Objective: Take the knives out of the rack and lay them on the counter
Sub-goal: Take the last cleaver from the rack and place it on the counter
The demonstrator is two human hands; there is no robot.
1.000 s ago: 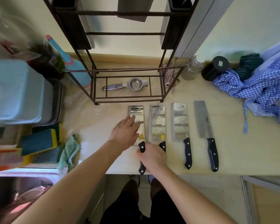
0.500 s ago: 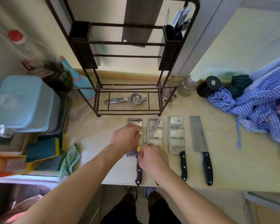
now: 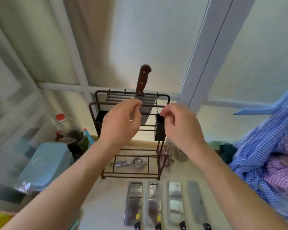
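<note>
A dark metal rack (image 3: pixel 96 117) stands at the back of the counter (image 3: pixel 110 198). One knife with a brown wooden handle (image 3: pixel 142 80) stands blade-down in its top slots. Several cleavers (image 3: pixel 134 203) with black handles lie side by side on the counter in front of the rack. My left hand (image 3: pixel 120 122) is raised in front of the rack's top, fingers loosely curled near the knife's blade, holding nothing. At the rack's right side my right hand (image 3: pixel 181 125) hovers likewise, empty.
A metal strainer tool (image 3: pixel 130 163) lies on the rack's bottom shelf. A light blue lidded box (image 3: pixel 45 165) and a red-capped bottle (image 3: pixel 61 125) stand at the left. Blue and purple checked cloths (image 3: pixel 263 156) hang and pile at the right. A window is behind.
Both hands have left the leftmost cleaver on the counter and risen to the top of the rack. The view has tilted up, showing the brown-handled knife.
</note>
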